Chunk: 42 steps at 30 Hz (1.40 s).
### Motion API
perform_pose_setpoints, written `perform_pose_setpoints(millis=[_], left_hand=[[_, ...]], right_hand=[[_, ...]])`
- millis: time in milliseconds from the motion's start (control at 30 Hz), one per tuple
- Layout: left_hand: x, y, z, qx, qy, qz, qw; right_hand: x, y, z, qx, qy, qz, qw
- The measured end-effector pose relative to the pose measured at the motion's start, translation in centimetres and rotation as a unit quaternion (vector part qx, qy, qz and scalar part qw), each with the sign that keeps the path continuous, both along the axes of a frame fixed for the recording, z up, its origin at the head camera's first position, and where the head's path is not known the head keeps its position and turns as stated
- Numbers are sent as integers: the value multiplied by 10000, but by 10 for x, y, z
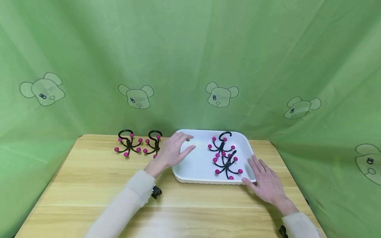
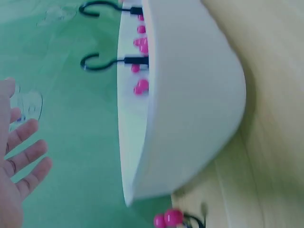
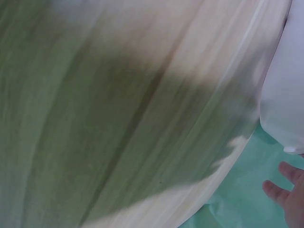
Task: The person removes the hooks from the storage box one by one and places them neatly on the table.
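A white tray (image 1: 196, 181) stands at the back of the wooden table, with two black hooks inside, a farther one (image 1: 222, 145) and a nearer one (image 1: 227, 164), each with curved prongs tipped by pink balls. My left hand (image 1: 171, 150) is over the tray's left rim, fingers apart and holding nothing; in the left wrist view its fingers (image 2: 28, 154) are spread. At the tray's right front corner my right hand (image 1: 266, 181) lies with straight, spread fingers, fingertips right at the rim. Left of the tray is another such hook (image 1: 156, 145), partly hidden behind my left hand.
A fourth, similar hook (image 1: 128, 144) lies farther left on the table (image 1: 89, 185). Green cloth (image 1: 178, 66) printed with bear-like heads hangs behind and at both sides. The table's back edge runs close behind the tray.
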<state>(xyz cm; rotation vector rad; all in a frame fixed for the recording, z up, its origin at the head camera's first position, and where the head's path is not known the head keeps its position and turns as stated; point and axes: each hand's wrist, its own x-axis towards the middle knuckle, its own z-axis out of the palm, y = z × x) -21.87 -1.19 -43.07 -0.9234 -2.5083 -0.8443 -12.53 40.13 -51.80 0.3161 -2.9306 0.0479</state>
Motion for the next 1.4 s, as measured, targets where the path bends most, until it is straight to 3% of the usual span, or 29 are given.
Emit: perform_pose_setpoints(millis=[267, 667, 1067, 1400], left_hand=[[12, 37, -3, -190, -202, -203, 9994], [24, 86, -14, -832, -607, -195, 9945], [23, 128, -26, -1325, -718, -71, 9886], [18, 146, -34, -1513, -677, 90, 9861]], right_hand=[[2, -1, -2, -43, -1, 11, 10000], [0, 1, 1, 34, -33, 8, 10000], [-1, 1, 3, 21, -58, 0, 10000], [-1, 0, 2, 53, 0, 6, 10000]])
